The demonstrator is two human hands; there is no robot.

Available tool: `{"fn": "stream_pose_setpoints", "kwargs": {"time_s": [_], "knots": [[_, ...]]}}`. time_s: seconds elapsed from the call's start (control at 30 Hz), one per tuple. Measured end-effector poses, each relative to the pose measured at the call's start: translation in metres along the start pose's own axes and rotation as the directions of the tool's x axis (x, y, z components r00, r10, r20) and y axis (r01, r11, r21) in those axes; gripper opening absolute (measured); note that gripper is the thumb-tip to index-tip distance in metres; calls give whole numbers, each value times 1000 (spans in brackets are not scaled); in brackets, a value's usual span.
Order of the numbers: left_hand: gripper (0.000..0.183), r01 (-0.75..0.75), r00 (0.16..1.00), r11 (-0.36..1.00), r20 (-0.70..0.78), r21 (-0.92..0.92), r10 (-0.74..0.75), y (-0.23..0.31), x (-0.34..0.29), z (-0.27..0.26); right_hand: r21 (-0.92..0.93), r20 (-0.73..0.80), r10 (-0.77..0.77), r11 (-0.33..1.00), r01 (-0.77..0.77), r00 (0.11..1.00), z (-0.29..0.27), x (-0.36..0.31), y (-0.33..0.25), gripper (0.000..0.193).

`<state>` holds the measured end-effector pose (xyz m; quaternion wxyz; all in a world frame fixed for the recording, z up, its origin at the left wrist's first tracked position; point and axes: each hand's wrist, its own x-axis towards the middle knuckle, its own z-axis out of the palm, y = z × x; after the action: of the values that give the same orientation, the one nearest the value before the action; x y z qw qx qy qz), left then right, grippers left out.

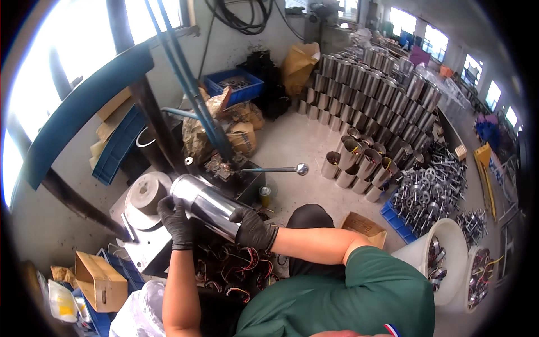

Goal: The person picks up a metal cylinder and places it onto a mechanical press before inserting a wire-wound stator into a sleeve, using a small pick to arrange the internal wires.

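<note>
I hold a shiny steel cylinder [206, 203] tilted on its side in front of me, over a grey press machine. My left hand [175, 220], in a black glove, grips its left end near the round grey disc [147, 194] of the machine. My right hand [254, 229], also in a black glove, wraps around the cylinder's lower right end. A lever with a steel ball knob [301, 168] sticks out to the right just beyond the cylinder.
Stacks of steel cylinders [370, 90] fill the back right; loose ones stand on the floor [359, 165]. A blue crate of metal shafts [426, 194] and white buckets [446, 258] sit at right. Wired parts [236, 272] lie below my hands. A cardboard box [101, 281] is at lower left.
</note>
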<state>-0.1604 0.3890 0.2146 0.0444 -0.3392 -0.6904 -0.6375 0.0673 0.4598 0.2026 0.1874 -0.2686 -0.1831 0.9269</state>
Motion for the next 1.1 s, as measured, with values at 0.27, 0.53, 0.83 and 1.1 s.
{"fn": "stream_pose_setpoints", "kwargs": {"time_s": [0.27,0.53,0.83,1.1], "knots": [[37,-131,895,803,417,582,-157,26,90,55,111,-10,-255,961,254,967,-22,51,18,25],[41,-262,831,527,466,809,-303,61,108,72,-10,100,-357,933,360,929,8,26,8,14],[27,-497,811,241,545,834,-212,-10,159,83,284,60,-258,931,231,964,16,44,6,13],[47,42,894,527,204,849,-400,52,126,86,212,-238,-181,949,233,954,40,-24,-13,18]]}}
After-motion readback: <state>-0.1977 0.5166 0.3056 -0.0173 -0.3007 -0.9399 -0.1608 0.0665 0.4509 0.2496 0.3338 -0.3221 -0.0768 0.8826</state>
